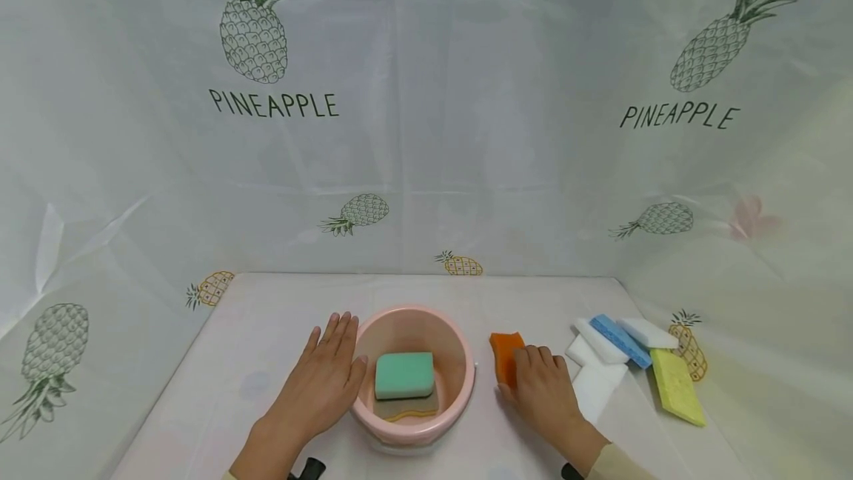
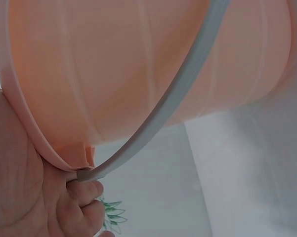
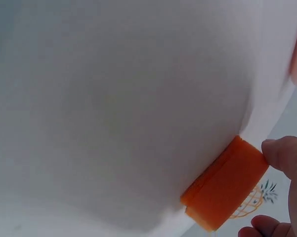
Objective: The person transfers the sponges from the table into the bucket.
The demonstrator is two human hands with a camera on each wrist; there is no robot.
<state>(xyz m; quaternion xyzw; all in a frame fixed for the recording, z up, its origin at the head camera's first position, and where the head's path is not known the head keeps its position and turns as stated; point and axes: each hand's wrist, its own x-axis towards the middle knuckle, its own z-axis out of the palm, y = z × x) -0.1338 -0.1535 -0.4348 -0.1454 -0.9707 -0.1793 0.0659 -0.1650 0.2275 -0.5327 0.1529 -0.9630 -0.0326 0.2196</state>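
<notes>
While left hand (image 1: 323,382) is lying flat against the bucket (image 1: 408,433), right hand (image 1: 548,391) is risking a drop, edge-pinching that orange sponge (image 1: 504,356).

Your left hand (image 1: 326,376) reaches forward and slightly right, back up, fingers mostly straight, thumb spread off to the side; your right hand (image 1: 543,387) angles forward and left, back up, fingers bent, thumb opposed in a pinch; beige right sleeve (image 1: 621,463) ends above the wrist.
</notes>
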